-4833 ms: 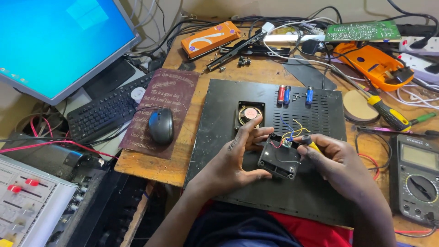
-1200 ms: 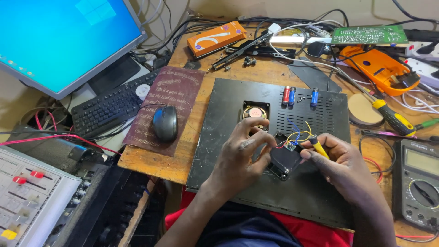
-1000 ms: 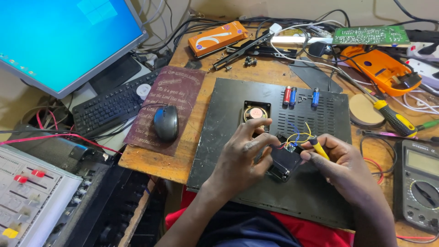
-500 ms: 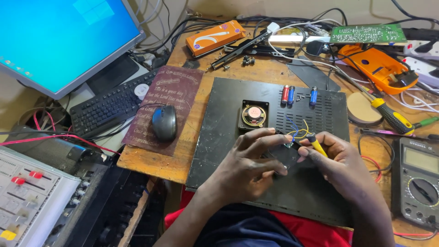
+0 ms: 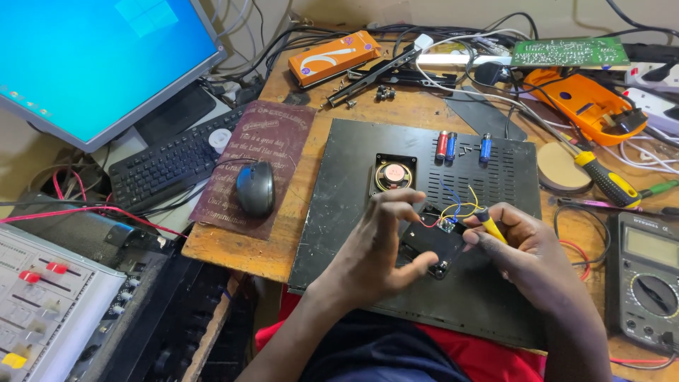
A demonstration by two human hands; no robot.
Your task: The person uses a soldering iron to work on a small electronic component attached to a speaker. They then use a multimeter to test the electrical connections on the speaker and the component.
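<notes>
A wooden worktop (image 5: 311, 212) fills the view, crowded with cables and tools, and a big black metal panel (image 5: 353, 212) lies flat across its middle, reaching over the person's lap.

The left hand (image 5: 378, 247) rests on the panel with its fingers loosely curled; the thumb and forefinger grip the near and far edges of a small black box (image 5: 431, 244) that sits on the panel directly under the fingertips. The right hand (image 5: 520, 244) is pressed closed around a thin yellow-handled tool (image 5: 490, 225), whose tip points at a tiny circuit board (image 5: 447, 226) on the box's top, where red, blue and yellow wires (image 5: 456, 205) sprout, just between the two hands.

Beyond the left hand's fingers, a small round speaker (image 5: 395, 174) is set in the panel, and three little batteries (image 5: 450, 145) lie farther off. A computer mouse (image 5: 255, 188) sits on a maroon pad (image 5: 272, 141) well to the left hand's outer side, with a keyboard (image 5: 166, 166) and a lit monitor (image 5: 92, 56) past it. A multimeter (image 5: 651, 279) lies out beyond the right hand.
</notes>
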